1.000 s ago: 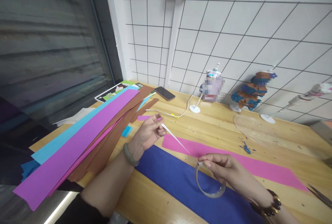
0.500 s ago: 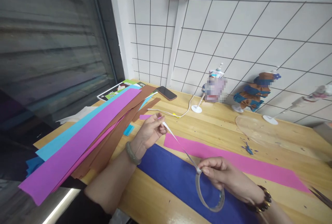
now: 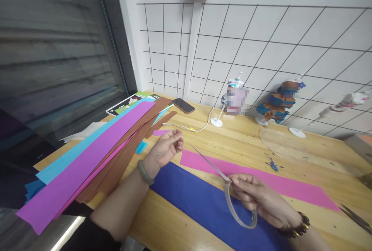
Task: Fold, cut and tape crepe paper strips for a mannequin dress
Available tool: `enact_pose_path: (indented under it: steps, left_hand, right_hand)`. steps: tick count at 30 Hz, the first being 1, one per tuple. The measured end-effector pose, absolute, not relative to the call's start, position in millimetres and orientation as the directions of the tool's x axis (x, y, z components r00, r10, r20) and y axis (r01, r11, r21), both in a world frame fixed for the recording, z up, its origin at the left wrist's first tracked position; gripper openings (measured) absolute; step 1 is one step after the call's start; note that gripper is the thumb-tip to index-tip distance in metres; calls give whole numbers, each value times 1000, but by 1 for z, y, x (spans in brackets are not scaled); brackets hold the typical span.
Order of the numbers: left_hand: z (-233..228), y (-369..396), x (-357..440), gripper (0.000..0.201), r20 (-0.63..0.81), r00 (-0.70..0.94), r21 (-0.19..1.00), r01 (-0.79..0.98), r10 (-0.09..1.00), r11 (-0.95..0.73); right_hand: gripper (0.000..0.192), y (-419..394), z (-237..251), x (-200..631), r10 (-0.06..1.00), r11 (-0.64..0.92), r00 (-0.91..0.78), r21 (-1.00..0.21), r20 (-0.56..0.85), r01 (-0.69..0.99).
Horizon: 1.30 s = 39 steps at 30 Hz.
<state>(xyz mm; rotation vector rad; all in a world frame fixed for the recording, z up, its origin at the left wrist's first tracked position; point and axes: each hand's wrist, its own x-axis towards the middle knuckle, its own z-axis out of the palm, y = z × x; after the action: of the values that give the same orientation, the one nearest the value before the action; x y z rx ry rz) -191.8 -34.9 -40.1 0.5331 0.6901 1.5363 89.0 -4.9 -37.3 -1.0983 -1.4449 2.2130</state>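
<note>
A thin roll of narrow tape point(image 3: 230, 206), seen as a pale, nearly used-up ring, hangs from my right hand point(image 3: 261, 200), whose thumb and fingers are closed on its upper edge. From there a pulled-out length of tape point(image 3: 207, 162) runs taut, up and leftward. My left hand point(image 3: 167, 147) pinches the free end of that tape between thumb and fingertips. Beneath both hands lies a wide dark blue sheet of paper point(image 3: 188, 195). Just beyond it is a pink paper strip point(image 3: 290, 187), which the tape crosses above.
Long purple point(image 3: 95, 158), light blue and brown paper strips pile up on the left. A phone point(image 3: 183, 105) and a white cord point(image 3: 200, 129) lie farther back. Small dressed figures on stands point(image 3: 274, 104) line the wall. Dark scissors point(image 3: 356, 217) rest at the right edge.
My right hand and the roll have shifted slightly right, and the tape stretch between my hands looks a little longer. The whole view has moved a bit.
</note>
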Motion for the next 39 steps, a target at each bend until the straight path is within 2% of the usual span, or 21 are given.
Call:
enact_pose_path:
  steps: [2,4,6,10,14,17,23,30,34,39]
  left_hand:
    - [-41,-34,-193,21,-71,-103,700,-714,992,-24]
    - [-41,-34,-194,21,-64,-110,710,-703,992,-32]
    - [-40,-35,-193,21,-57,-97,727,-687,994,-26]
    - [-38,-37,-191,24,-56,-28,780,-625,998,27]
    - [-38,-38,-189,29,-81,-10,828,-557,997,62]
    - [-39,-39,-186,30,-102,62,852,-509,993,120]
    - [-38,-41,-179,32,-217,125,910,-333,968,247]
    - [-42,-40,-171,32,-208,173,964,-129,963,231]
    - [-49,-39,-163,32,-155,198,979,-100,968,177]
    - [-54,-40,-153,32,-111,246,981,-130,963,146]
  right_hand:
    - [32,-5,-39,91,587,-488,-671,-859,-453,153]
    - [32,-3,-40,91,624,-475,-642,-869,-446,141]
    - [33,0,-38,91,719,-426,-560,-897,-412,114]
    - [34,7,-31,91,908,-303,-290,-952,-304,49]
    - [32,11,-28,90,965,-231,-148,-970,-217,-82]
    - [34,13,-28,91,979,-204,-62,-955,-195,-216]
    - [26,14,-24,93,986,-169,-71,-926,-154,-338]
    - [19,13,-14,89,970,-235,-177,-833,-168,-501]
    - [18,12,-6,79,970,-230,-200,-807,-141,-544]
    - [15,9,4,59,974,-172,-219,-830,-61,-531]
